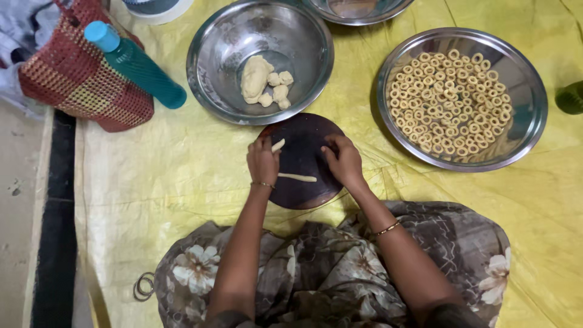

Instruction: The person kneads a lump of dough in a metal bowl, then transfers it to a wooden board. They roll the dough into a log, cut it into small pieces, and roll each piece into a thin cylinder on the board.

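A: Items listed, largest first?
B: Yellow sheet [182, 170]; plate [522, 91] heaped with dough rings [452, 100]; bowl [206, 54] holding dough lumps [258, 79]; round dark board [303, 158].
A: Hands?
B: Left hand [262, 161] is closed on a short dough piece [278, 145] at the board's left edge. Right hand [344, 161] is laid curled on the board; whether anything is gripped cannot be told.
A: The dough strip [297, 177]?
B: Placed on the board between the hands, long axis left to right. It is judged soft, light, easily torn; best lifted at both ends.
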